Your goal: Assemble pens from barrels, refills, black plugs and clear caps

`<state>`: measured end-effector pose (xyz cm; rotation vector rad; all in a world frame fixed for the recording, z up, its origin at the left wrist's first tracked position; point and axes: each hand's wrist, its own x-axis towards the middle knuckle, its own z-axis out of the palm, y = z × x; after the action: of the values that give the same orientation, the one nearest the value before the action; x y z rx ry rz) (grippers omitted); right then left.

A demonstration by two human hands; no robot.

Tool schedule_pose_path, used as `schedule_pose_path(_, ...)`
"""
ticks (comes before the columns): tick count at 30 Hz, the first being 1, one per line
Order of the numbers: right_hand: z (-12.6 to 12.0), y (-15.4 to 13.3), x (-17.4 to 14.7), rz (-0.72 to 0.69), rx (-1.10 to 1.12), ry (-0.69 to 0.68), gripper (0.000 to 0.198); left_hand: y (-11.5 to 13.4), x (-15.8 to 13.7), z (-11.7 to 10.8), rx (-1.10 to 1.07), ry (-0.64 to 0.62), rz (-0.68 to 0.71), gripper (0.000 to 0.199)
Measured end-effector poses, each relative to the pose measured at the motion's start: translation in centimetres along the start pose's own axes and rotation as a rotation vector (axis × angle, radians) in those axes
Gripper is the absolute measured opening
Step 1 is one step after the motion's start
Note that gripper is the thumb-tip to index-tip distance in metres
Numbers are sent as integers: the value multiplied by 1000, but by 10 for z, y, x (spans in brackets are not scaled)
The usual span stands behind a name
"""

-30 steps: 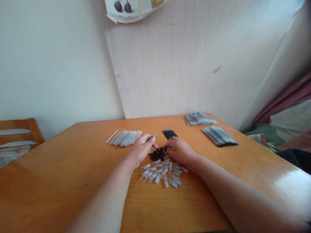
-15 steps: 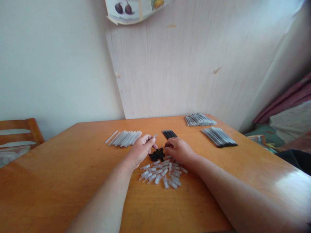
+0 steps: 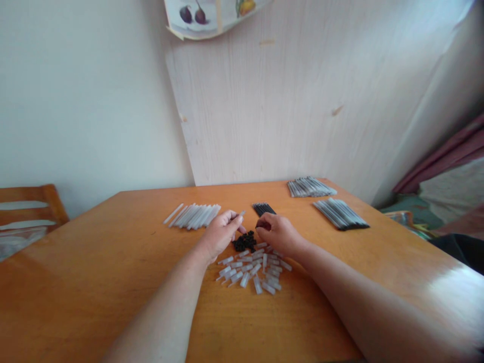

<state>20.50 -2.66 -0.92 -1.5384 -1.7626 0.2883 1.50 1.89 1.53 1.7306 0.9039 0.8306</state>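
My left hand (image 3: 221, 233) is closed in a pinch, with a small translucent plastic piece (image 3: 242, 213) standing out past thumb and forefinger. Across from it, my right hand (image 3: 282, 234) is curled with its fingertips together. A small dark piece (image 3: 257, 228) seems to show at those fingertips, though most of it is hidden. Between and just below both hands lies a heap of small black pieces (image 3: 245, 242). Nearer to me, several short translucent plastic tips (image 3: 237, 277) with narrow ends are scattered; my right hand covers some of them.
On the wooden table (image 3: 94, 282), a row of translucent white tubes (image 3: 196, 216) lies left of my hands. Thin black sticks (image 3: 263, 208) lie behind them. Two bundles of grey, dark-ended sticks, a far one (image 3: 310, 187) and a nearer one (image 3: 340, 214), rest at right. A chair (image 3: 32, 206) stands left.
Both hands stay almost where they were; the right fingertips have shifted very slightly. The heap and the scattered tips look the same.
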Motion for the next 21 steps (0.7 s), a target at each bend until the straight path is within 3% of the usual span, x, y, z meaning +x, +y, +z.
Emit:
schedule_pose_path(6,0,3,2,130,288,45,17,4,-2,3,6,-5,19,31)
schedule_pose_path(9,-2,0,2,188,541,51,26,5,-3,4,22,-14,18,31)
schedule_pose_path(15,-13,-11,-2,319,1076,-29,24,7,-5,4,68,-48,12,33)
schedule_pose_path(21,-16,-12,-4,350,1228,-70,21,7,-5,5,93,-79,29,35)
